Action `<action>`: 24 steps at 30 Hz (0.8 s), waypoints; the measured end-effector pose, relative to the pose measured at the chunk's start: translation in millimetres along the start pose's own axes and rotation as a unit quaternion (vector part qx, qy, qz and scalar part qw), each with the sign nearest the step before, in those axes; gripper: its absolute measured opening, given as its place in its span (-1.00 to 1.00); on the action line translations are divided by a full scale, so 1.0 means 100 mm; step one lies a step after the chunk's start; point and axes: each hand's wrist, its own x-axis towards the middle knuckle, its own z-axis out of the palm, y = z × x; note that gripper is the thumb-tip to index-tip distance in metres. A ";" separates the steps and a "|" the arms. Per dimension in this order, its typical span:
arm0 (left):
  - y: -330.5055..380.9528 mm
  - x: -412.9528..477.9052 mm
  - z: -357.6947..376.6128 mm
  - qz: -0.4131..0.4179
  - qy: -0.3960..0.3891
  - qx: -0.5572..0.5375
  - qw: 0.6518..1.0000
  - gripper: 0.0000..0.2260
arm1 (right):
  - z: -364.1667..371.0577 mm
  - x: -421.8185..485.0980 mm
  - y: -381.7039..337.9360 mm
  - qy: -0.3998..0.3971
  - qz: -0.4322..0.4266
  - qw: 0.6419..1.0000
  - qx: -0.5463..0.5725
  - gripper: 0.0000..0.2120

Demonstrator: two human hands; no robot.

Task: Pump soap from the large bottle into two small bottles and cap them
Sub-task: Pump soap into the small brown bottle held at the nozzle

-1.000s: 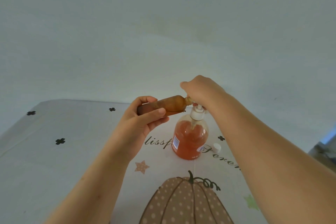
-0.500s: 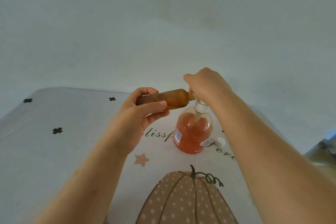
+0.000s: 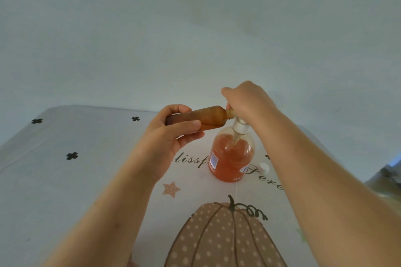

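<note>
Left hand [image 3: 167,136]: thumb and fingers wrapped round the small bottle [image 3: 206,118] at its base end.
Small bottle: held sideways in the air, neck reaching the right hand's fingers.
Large bottle [image 3: 231,158]: upright on the tablecloth [image 3: 86,180], below the neck.
Right hand [image 3: 245,102]: fingers curled over the pump [image 3: 239,128].
Cap [image 3: 264,167]: white, on the tablecloth just right of the large bottle.

Printed in dark script on the tablecloth [image 3: 86,180]: "lissf", cut off at the start by the left hand [image 3: 167,138] and at the end by the large bottle [image 3: 232,158]. Beyond the bottle, "Fexe", cut off again. On the bottle's side, a white label [image 3: 213,161] with blue print, too small to read. Low on the front, a round sticker [image 3: 244,169], likewise illegible.
</note>
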 end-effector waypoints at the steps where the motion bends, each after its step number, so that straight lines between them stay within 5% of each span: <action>1: 0.00 0.00 0.01 0.001 -0.001 -0.003 1.000 -0.68 | -0.01 0.00 -0.01 0.000 0.002 1.000 0.001 -0.67; 24: -0.01 -0.01 0.02 0.009 -0.001 0.000 1.000 -0.65 | -0.04 0.08 -0.09 -0.055 0.034 0.998 -0.010 -0.66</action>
